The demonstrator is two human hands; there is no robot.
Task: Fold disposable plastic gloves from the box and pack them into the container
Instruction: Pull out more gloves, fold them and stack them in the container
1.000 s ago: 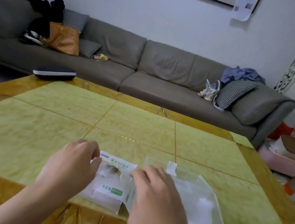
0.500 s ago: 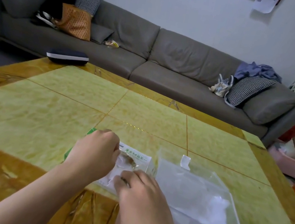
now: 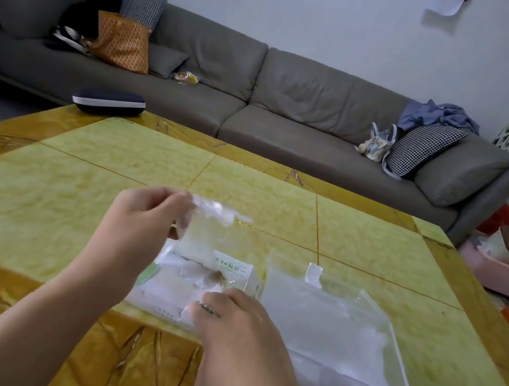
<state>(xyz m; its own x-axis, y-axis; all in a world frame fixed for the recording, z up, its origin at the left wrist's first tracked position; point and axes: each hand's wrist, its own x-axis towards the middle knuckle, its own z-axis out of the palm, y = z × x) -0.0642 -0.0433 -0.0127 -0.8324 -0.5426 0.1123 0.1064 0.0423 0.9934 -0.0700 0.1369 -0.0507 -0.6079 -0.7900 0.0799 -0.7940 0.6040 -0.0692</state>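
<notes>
We pinched a glove (image 3: 207,218) up with the left hand (image 3: 142,224) while the right hand (image 3: 233,322) pressed flat on the box (image 3: 182,285), steadying it beside the container (image 3: 341,327).

The table (image 3: 76,195) looks like glossy polished stone, yellow with amber veined borders. The glove (image 3: 208,215) is thin clear plastic film; the container (image 3: 391,332) is smooth transparent plastic.

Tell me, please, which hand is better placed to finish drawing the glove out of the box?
Left. The left hand already pinches the glove above the box; the right hand presses on the box.
</notes>
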